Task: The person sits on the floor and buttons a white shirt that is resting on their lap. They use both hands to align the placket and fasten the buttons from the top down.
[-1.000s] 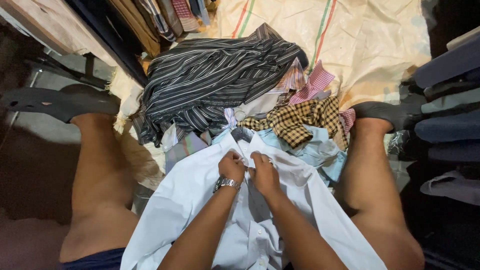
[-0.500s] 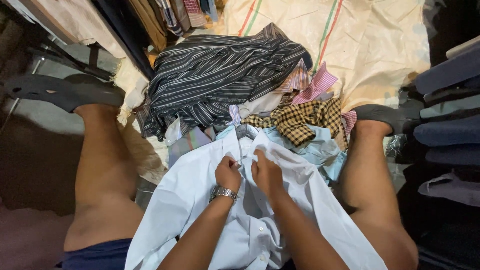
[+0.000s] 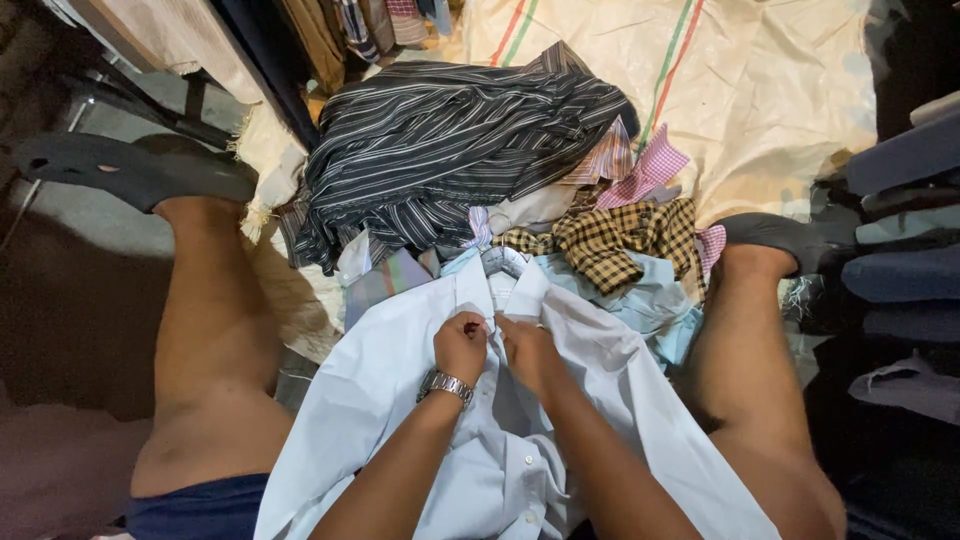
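A cream sheet point(image 3: 760, 90) covers the floor, heaped with a striped shirt point(image 3: 450, 150) and a checked shirt point(image 3: 620, 240). Across your lap lies a white shirt point(image 3: 400, 400); your left hand point(image 3: 461, 345) and right hand point(image 3: 527, 350) pinch its front below the collar.

— Where's the shirt point(image 3: 400, 400)?
— On the lap, between both legs, under the left hand point(image 3: 461, 345) and right hand point(image 3: 527, 350), side by side near the collar.
— Beyond it?
— Clothes pile point(image 3: 480, 160) on a sack point(image 3: 760, 90); hanging garments point(image 3: 905, 250) to the right.
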